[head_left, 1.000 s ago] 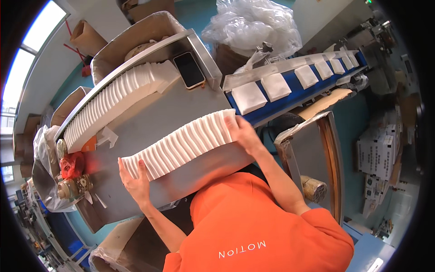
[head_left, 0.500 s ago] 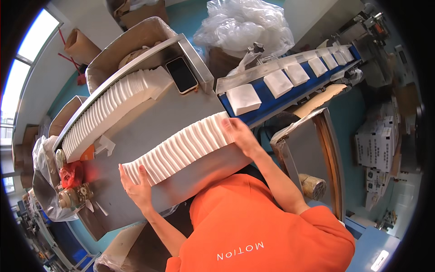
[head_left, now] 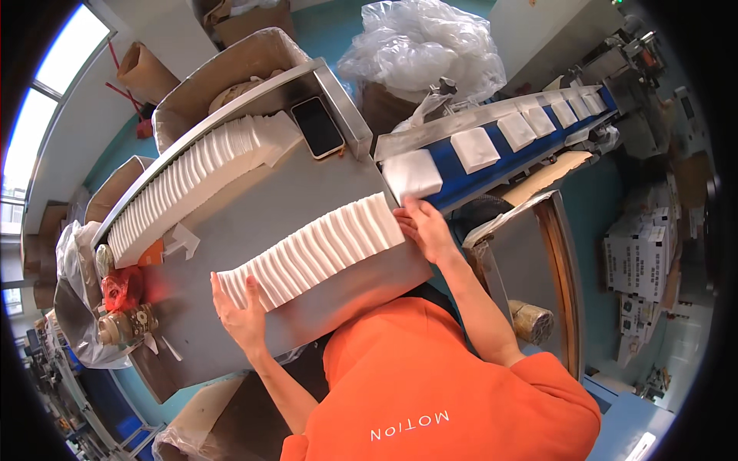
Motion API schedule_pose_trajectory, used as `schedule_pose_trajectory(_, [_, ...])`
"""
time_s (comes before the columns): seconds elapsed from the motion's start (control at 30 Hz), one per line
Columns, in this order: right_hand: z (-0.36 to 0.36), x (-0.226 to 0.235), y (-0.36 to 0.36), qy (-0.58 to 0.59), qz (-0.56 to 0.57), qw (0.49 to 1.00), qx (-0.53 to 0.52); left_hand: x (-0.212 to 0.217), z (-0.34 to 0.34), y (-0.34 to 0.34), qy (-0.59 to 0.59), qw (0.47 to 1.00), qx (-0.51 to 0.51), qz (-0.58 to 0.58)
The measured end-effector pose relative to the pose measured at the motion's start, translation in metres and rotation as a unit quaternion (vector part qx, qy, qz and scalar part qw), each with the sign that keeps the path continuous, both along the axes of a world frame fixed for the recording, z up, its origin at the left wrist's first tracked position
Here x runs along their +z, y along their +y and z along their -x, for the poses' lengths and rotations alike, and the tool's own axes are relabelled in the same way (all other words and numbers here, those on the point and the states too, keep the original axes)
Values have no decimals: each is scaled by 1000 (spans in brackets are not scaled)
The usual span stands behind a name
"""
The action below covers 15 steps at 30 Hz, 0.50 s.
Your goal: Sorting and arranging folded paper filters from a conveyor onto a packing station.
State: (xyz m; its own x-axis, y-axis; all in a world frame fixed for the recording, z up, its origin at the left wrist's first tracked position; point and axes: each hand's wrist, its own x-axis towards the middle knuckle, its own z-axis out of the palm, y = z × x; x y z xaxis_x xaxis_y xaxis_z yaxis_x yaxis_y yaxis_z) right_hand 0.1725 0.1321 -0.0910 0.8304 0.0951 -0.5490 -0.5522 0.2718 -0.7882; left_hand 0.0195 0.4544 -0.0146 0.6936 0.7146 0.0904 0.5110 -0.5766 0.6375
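A long row of white paper napkins, standing on edge in wavy folded stacks, lies across the grey metal table. Around its left end is my left hand, thumb on the near side and fingers against the end. My right hand is at the row's right end, fingers partly stretched out and slightly bent. Its fingertips reach the near corner of a white napkin stack at the table end of the blue conveyor belt; whether they touch it, I cannot tell.
A second napkin row lines the table's raised far edge, beside a phone. More napkin stacks sit on the belt. At the table's left are a red plastic bag and a jar. Cardboard boxes stand behind.
My right hand has slid off the top of the row's right end toward the belt. The stacks on the belt have come nearer the table. My left hand stays at the left end.
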Motion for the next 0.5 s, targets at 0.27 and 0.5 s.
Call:
schedule_pose_trajectory(0.27, [16,38,35,48,-26,993,105,-4,0,-6,-15,1000,-2,-15])
schedule_pose_trajectory(0.5, [4,9,3,23,-82,996,-24,1,-2,-12,-5,1000,-19,-15])
